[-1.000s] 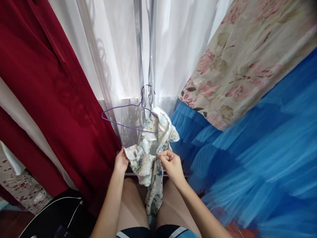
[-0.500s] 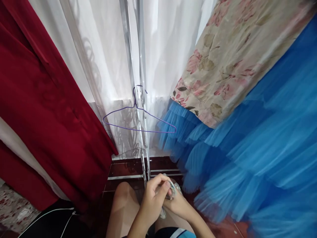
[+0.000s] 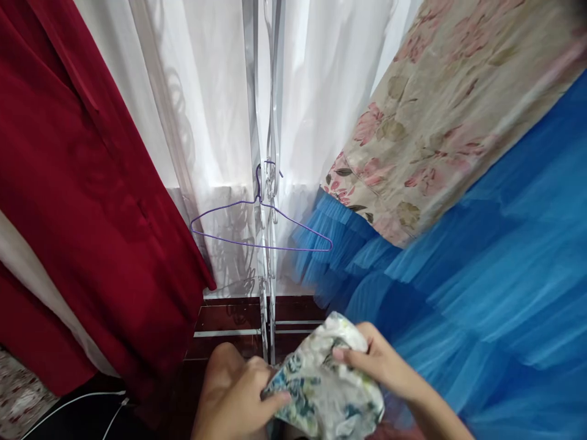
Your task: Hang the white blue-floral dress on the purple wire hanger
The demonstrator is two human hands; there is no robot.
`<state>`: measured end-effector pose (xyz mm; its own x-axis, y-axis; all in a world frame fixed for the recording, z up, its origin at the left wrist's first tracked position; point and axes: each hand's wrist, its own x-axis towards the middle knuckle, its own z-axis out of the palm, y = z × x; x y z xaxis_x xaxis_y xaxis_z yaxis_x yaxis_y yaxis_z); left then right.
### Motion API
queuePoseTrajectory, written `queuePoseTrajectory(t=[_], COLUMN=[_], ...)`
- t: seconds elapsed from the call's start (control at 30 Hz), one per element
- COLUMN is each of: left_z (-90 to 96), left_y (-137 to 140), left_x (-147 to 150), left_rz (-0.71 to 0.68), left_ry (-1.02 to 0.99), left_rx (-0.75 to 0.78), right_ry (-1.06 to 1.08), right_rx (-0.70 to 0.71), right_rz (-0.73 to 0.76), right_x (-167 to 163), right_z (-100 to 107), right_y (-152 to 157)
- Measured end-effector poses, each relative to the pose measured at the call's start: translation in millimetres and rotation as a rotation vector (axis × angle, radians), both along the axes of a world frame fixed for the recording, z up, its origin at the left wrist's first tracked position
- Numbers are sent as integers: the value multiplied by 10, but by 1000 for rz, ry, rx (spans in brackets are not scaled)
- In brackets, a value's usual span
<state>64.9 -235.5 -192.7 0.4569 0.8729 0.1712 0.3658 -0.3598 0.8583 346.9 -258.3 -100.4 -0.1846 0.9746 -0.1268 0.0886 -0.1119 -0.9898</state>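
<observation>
White curtains (image 3: pixel 211 122) hang above dark-red tiles (image 3: pixel 217 318) behind the left hand (image 3: pixel 247 394) and right hand (image 3: pixel 373 360), whose grip holds floral cloth (image 3: pixel 323 388).

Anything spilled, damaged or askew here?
Nothing looks spilled or damaged. Slightly askew: the purple hanger, its end on the picture's right sitting lower. The floral cloth between left hand and right hand looks rumpled.
</observation>
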Motion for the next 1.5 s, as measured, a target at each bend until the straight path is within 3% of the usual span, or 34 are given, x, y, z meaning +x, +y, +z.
queuePoseTrajectory(t=[0.13, 0.23, 0.37, 0.5, 0.57, 0.67, 0.8, 0.9, 0.97, 1.07, 1.2, 1.27, 1.33, 1.43, 1.5], left_z=[372, 772, 1175, 1370, 1407, 1396, 1331, 1405, 1564, 1903, 2256, 2315, 2306, 2240, 2201], left_y=[477, 643, 576, 544, 613, 835, 1357, 1840, 2125, 2398, 2455, 2427, 2409, 2391, 2340], left_x=[-197, -291, -295, -408, -579, -932, -1349, -1514, -1557, -1505, -1172, -972, -840, -814, -852], left_rz=[-90, -74, -49, 22, 52, 39, 74, 135, 174, 265, 312, 257, 291, 494, 498], left_ry=[147, 101, -62, -206, -170, 63, 406, 449, 413, 346, 60, -55, -28, 70, 96], left_rx=[243, 288, 165, 32, 59, 210, 439, 450, 451, 506, 476, 382, 350, 460, 528], right_ry=[-69, 25, 145, 123, 104, 106, 94, 41, 29, 39, 69, 57, -18, -121, -83], right_rx=[244, 374, 321, 204, 165, 136, 73, 70, 79, 67, -17, -44, -50, 16, 88], right_rz=[-317, -468, -329, -146, -67, -21, 8, 54, 77, 81, 131, 140, 127, 66, -4], right_x=[575, 775, 601, 165, 0, -86, -33, -9, -8, -17, -62, -60, 2, 205, 340], right_z=[396, 783, 1176, 1262, 1221, 1143, 1128, 1202, 1270, 1353, 1337, 1273, 1191, 1063, 971], right_y=[489, 1033, 1779, 2205, 2264, 2255, 2224, 2210, 2188, 2117, 2015, 2017, 2047, 2031, 1901])
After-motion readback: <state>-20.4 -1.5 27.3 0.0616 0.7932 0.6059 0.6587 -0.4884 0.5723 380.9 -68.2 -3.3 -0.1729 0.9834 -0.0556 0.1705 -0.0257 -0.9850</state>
